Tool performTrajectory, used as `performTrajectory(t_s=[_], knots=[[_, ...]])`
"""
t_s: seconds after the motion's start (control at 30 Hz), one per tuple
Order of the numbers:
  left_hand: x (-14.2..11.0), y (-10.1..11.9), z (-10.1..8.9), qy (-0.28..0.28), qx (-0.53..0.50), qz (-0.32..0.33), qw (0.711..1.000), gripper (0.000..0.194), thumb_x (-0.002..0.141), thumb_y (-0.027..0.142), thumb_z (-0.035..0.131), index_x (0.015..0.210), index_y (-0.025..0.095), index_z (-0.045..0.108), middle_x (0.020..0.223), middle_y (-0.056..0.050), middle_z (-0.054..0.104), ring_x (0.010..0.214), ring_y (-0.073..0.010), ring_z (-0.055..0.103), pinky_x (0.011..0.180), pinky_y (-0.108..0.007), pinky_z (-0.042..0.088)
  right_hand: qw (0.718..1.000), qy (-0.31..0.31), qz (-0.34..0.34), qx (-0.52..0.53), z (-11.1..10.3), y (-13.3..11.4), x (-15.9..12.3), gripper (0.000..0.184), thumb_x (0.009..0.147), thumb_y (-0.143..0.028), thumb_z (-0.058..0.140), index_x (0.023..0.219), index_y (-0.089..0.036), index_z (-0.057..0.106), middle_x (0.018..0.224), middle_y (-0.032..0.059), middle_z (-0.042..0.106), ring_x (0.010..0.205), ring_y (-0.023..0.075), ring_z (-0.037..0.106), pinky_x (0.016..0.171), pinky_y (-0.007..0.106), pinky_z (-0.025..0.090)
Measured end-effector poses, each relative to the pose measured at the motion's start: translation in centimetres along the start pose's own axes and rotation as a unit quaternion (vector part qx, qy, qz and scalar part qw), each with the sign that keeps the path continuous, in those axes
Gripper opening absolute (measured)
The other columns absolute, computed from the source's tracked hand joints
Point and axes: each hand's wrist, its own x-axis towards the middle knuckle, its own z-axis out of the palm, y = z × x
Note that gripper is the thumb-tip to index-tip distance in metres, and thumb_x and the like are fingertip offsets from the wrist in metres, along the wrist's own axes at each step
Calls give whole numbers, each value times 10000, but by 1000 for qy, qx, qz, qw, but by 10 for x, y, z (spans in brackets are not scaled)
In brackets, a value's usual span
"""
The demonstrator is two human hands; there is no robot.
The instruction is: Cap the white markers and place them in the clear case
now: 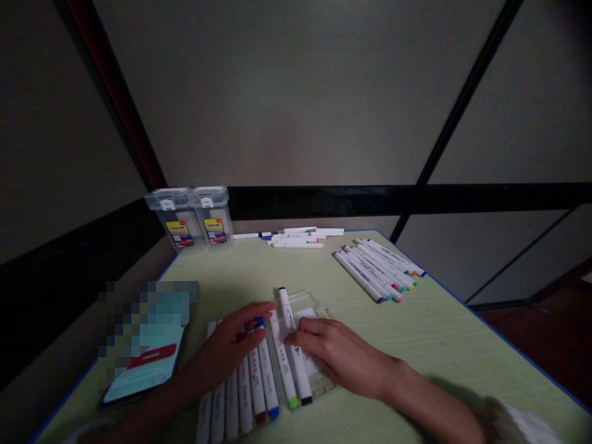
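Note:
My right hand [335, 348] is closed, with thumb and fingertips on a white marker with black ends [295, 357]. That marker lies slanted over a clear plastic case [319, 387] in front of me. Just to its left is a marker with a green end [283, 364]. Over the tops of several white markers lined up side by side, my left hand [235, 336] is open, thumb and fingers apart. Its thumb is by a marker with a blue end [267, 376]. Beside that one is a marker with a dark red end [256, 385]. My left hand hides some upper ends.
Two clear lidded boxes [215, 209] with yellow labels stand at the back left. Loose markers [298, 245] lie along the back edge, and several more [365, 277] lie at the right. A lit tablet or phone [152, 370] lies on the left of the table [416, 370].

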Motion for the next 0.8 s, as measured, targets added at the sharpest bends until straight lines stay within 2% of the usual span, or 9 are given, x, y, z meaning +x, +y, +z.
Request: performTrajectory(t_s=[0.17, 0.23, 0.33, 0.43, 0.53, 0.57, 0.63, 0.7, 0.8], knots=[[0, 4, 0, 9, 14, 2, 1000, 346, 750, 221, 492, 1088, 216, 569, 1120, -34, 601, 1030, -216, 521, 893, -331, 396, 997, 30, -27, -59, 4, 3, -1, 175, 865, -160, 379, 878, -179, 553, 753, 23, 573, 641, 124, 496, 581, 239, 363], [0, 5, 0, 4, 15, 2, 1000, 345, 751, 225, 491, 1087, 201, 568, 1135, -47, 591, 1044, -222, 512, 899, -340, 393, 991, 71, -57, -94, 6, 4, -1, 185, 867, -162, 372, 895, -179, 554, 698, 14, 560, 598, 126, 479, 560, 251, 347], [0, 6, -1, 0, 23, 4, 1000, 339, 756, 221, 481, 1082, 192, 569, 1153, -54, 577, 1063, -225, 499, 914, -349, 382, 967, 190, -105, -136, 6, 10, -5, 213, 876, -161, 341, 957, -153, 538, 629, 13, 526, 563, 137, 456, 537, 272, 327], [-1, 5, -1, -1, 28, 19, 999, 314, 761, 218, 480, 1059, 208, 581, 1160, -41, 573, 1082, -215, 489, 936, -338, 366, 924, 327, -108, -167, -4, 23, -12, 204, 856, -142, 372, 1007, -142, 507, 629, 18, 496, 569, 144, 443, 531, 276, 331], [-1, 4, -1, -5, 29, 28, 999, 300, 764, 213, 475, 1044, 205, 582, 1159, -43, 571, 1097, -206, 482, 941, -321, 366, 849, 473, 4, -234, -24, 46, -24, 226, 795, -143, 475, 1014, -187, 504, 766, 49, 505, 687, 173, 471, 571, 284, 361], [-1, 4, -1, -7, 30, 31, 999, 296, 767, 211, 470, 1042, 203, 581, 1160, -44, 569, 1104, -204, 477, 945, -319, 362, 828, 498, 43, -254, -31, 54, -28, 220, 787, -159, 481, 1004, -188, 502, 838, 71, 516, 768, 199, 484, 623, 309, 378], [-1, 4, -1, -12, 34, 36, 999, 290, 772, 209, 462, 1038, 202, 577, 1163, -45, 564, 1112, -201, 470, 953, -318, 354, 810, 491, 111, -300, -44, 71, -35, 179, 805, -192, 436, 971, -167, 500, 873, 91, 542, 811, 225, 493, 673, 345, 374], [-1, 4, -2, -17, 38, 40, 998, 279, 776, 207, 457, 1028, 204, 576, 1163, -44, 560, 1115, -198, 466, 955, -317, 348, 789, 476, 202, -331, -52, 85, -41, 186, 831, -247, 391, 929, -147, 515, 798, 88, 552, 760, 229, 503, 660, 345, 373], [-1, 4, -3, -22, 42, 46, 998, 266, 784, 209, 446, 1018, 210, 572, 1158, -42, 556, 1112, -196, 467, 947, -316, 354, 802, 400, 308, -317, -55, 100, -45, 265, 858, -305, 349, 1001, -160, 519, 835, 79, 573, 675, 197, 528, 561, 287, 370]])
